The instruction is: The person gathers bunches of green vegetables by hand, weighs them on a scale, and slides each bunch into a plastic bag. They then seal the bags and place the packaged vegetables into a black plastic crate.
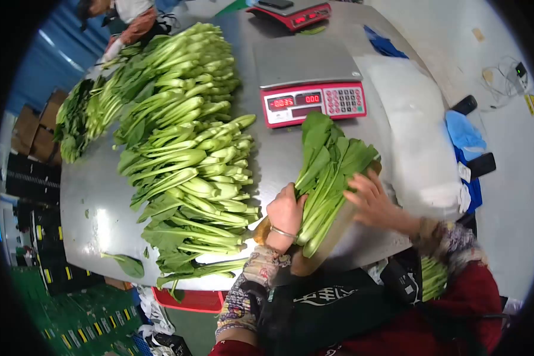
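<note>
A bunch of leafy greens [329, 178] with pale green stems lies in front of me, leaves pointing away and stem ends toward me. My left hand [286, 210] is closed on the left side of its stems. On the other side, my right hand [374, 199] has its fingers stretched out and touches the leaves' right edge. Under the bunch is a brownish board or tray [307, 265], mostly hidden. Left of my hands a long pile of the same greens [202, 172] covers the table, stem ends facing right.
Beyond the bunch stands a red and silver digital scale [311, 77] with lit digits. A second scale [293, 15] is behind it. Clear plastic sheets [412, 130] lie along the right side of the metal table [89, 196]. Another person's sleeve [139, 25] shows at far left.
</note>
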A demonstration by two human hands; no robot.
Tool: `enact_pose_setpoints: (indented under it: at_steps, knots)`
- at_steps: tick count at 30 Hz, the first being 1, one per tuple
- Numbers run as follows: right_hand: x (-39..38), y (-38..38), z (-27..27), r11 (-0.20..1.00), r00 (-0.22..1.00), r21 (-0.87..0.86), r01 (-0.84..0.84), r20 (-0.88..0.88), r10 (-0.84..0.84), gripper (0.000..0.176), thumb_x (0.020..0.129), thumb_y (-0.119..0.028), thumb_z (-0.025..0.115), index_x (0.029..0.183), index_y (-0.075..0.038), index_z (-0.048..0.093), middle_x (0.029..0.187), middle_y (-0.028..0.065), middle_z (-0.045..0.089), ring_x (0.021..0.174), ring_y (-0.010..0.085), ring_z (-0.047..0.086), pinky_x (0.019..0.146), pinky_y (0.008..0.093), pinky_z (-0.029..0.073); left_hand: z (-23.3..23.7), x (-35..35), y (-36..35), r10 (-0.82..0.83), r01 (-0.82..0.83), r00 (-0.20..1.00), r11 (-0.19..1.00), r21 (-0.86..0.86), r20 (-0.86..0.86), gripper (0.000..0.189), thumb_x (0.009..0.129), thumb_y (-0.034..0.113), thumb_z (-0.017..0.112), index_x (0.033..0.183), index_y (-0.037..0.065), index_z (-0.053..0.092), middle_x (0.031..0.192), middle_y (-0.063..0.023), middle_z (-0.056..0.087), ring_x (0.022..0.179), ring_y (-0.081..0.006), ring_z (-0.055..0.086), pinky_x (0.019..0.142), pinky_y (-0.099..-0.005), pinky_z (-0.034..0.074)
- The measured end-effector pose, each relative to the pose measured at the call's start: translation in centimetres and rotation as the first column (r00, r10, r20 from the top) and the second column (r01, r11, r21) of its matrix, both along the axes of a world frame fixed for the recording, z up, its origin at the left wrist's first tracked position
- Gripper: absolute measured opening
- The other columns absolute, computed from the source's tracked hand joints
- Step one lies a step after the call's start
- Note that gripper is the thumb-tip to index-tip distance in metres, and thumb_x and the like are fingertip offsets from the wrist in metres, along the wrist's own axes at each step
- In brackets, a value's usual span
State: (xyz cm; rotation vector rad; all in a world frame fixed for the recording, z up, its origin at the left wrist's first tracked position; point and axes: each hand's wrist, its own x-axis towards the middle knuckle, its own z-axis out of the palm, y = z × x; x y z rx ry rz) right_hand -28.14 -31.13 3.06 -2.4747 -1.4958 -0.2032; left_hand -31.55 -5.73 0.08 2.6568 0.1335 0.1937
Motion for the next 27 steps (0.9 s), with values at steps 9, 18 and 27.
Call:
enact_pose_setpoints:
  at_steps: [9, 18, 27]
  knots:
    - [6.9, 7.7, 2.3, 0.753, 0.798, -0.312, -0.580, -0.406, 0.446, 0.111, 0.061, -0.047, 0.075, 0.147, -0.015, 0.012, 0.119, 0.0222, 0.049, 0.098, 0.0356, 0.056, 0.084, 0.0440, 0.044, -0.8, -3.1, -0.9, -0.330, 0.329, 0.895, 0.943, 0.055, 0.300, 0.024, 0.073, 0.009, 0.068, 0.095, 0.002, 0.060, 0.075, -0.0150, 0.061, 0.066, -0.0310, 0.060, 0.056, -0.0381, 0.049]
    - [-10.6, -3.9, 1.8, 0.962, 0.741, -0.228, -0.152, -0.670, -0.042, 0.093, 0.079, -0.038, 0.062, 0.147, -0.008, 0.005, 0.102, 0.0197, 0.050, 0.084, 0.0324, 0.058, 0.075, 0.0392, 0.044, 6.7, -2.2, -4.2, -0.185, 0.158, 0.983, 0.808, -0.568, 0.011, 0.013, 0.085, 0.010, 0.063, 0.088, -0.001, 0.069, 0.084, -0.0136, 0.069, 0.079, -0.0210, 0.067, 0.072, -0.0305, 0.051]
    - [-15.9, -10.7, 0.6, 0.978, 0.927, -0.020, 0.206, -0.315, -0.202, 0.066, 0.084, -0.014, 0.049, 0.144, -0.015, 0.021, 0.097, 0.0151, 0.054, 0.075, 0.0255, 0.060, 0.062, 0.0344, 0.045, 1.0, 10.2, -27.4, -0.708, 0.792, 0.609, 0.515, -0.328, 0.357, 0.024, 0.077, 0.020, 0.070, 0.096, 0.007, 0.064, 0.092, -0.0092, 0.064, 0.086, -0.0267, 0.060, 0.072, -0.0345, 0.049]
